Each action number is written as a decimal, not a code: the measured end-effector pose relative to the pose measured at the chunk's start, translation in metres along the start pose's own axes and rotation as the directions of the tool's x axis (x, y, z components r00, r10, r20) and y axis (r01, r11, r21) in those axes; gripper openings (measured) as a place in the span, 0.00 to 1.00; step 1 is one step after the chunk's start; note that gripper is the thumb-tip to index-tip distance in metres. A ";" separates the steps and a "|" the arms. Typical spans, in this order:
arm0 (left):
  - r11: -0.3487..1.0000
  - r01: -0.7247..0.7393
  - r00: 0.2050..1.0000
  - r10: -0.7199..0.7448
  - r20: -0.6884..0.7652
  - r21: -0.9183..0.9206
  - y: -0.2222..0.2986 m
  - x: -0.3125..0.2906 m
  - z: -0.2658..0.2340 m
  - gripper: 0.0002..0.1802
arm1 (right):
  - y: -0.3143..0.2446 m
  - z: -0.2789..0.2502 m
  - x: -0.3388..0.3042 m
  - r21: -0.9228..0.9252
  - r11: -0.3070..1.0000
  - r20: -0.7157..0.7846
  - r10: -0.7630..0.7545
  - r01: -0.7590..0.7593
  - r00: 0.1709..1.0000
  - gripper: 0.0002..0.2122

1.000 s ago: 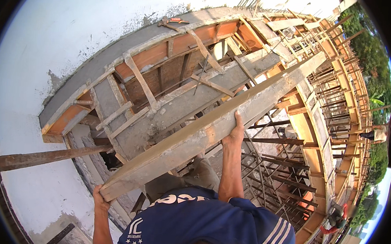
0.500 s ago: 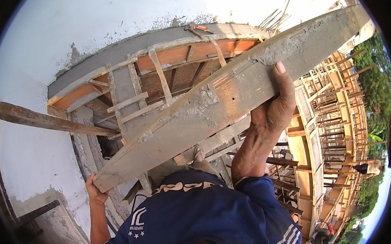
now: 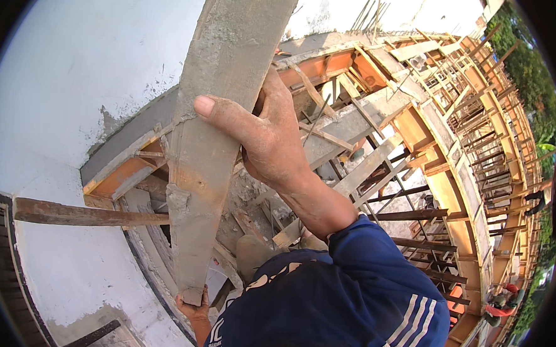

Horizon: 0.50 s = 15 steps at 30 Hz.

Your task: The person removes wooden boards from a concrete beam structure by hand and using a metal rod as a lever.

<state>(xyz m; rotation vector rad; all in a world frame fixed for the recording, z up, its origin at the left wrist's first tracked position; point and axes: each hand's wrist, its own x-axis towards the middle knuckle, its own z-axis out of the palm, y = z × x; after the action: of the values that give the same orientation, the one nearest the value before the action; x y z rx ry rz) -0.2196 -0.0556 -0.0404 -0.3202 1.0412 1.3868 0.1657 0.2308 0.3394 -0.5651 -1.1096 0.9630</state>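
Observation:
A long wooden plank [image 3: 200, 163], smeared with grey cement, stands steeply in front of me. Its upper end runs out of view at the top. My right hand [image 3: 276, 139] grips its right edge about midway, thumb laid across the broad face and the other fingers partly hidden behind. Down at the narrow lower end, my left hand [image 3: 194, 310] is closed around the plank from below, close to my body. The board covers part of the curved ledge and formwork behind it.
A white wall [image 3: 94, 82] rises at the left, with a rough timber beam [image 3: 93, 214] jutting before it. Curved orange formwork [image 3: 117, 177] lines the grey ledge [image 3: 129, 128]. Scaffolding [image 3: 480, 159] spreads at the right, where a person in red [image 3: 504, 301] is visible.
The plank has swung from a diagonal lean to the right to nearly upright, its top moving left. My right hand moved left with it; my left hand shifted right and down, nearer my body.

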 end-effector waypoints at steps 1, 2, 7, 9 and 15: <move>1.000 0.007 1.000 -0.007 0.006 -0.007 0.001 0.000 -0.014 0.29 | 0.007 0.001 -0.002 0.039 0.998 -0.024 0.058 -0.057 0.998 0.33; 1.000 0.020 1.000 -0.020 0.014 -0.013 0.000 0.000 -0.027 0.30 | 0.014 0.002 -0.004 0.075 0.991 -0.045 0.115 -0.112 0.992 0.32; 0.999 0.010 0.989 -0.004 -0.149 0.041 0.004 -0.024 -0.082 0.29 | 0.060 0.001 -0.022 0.187 0.920 -0.109 0.367 -0.344 0.924 0.33; 0.998 -0.001 0.974 0.015 -0.224 0.061 0.003 -0.039 -0.098 0.29 | 0.080 -0.006 -0.033 0.215 0.880 -0.156 0.458 -0.423 0.875 0.31; 0.997 -0.031 0.931 0.057 -0.361 0.076 -0.011 -0.069 -0.108 0.29 | 0.157 -0.052 -0.054 0.248 0.783 -0.278 0.622 -0.571 0.732 0.26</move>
<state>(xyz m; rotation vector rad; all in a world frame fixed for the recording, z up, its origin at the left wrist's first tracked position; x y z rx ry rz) -0.2439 -0.1818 -0.0517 -0.5194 1.4050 1.3571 0.1511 0.2660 0.1696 -0.9665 -0.5192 1.4263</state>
